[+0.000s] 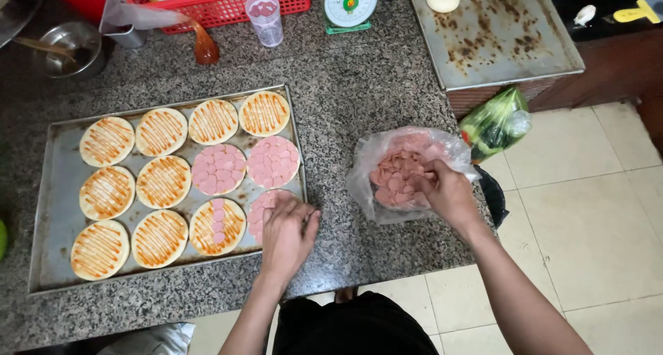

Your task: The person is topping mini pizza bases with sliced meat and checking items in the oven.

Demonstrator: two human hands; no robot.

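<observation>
On the speckled granite worktop (359,99) lies a metal baking tray (59,210) carrying rows of small round dough bases (162,181) striped with orange sauce. Two bases near the tray's 3 o'clock edge are fully covered with pink sausage slices (273,161), and one at about 5 o'clock has only a short row of slices down its middle. The left hand (288,232) rests palm down over the base at the tray's 4 o'clock corner, its fingers (276,206) loosely spread and pressing on the slices there rather than gripping anything.

At 3 o'clock from the tray, apart from it, sits a clear plastic bag (397,168) of more sausage slices. The right hand (447,191) reaches into the bag's mouth; its fingertips are buried among the slices, so I cannot tell whether they pinch any.

At 12 o'clock stand a red basket (228,6), a clear plastic cup (265,18) and a kitchen scale (349,4). A second, stained tray (501,34) lies at 1 o'clock, and a bag of greens (496,122) hangs beside the worktop's edge.
</observation>
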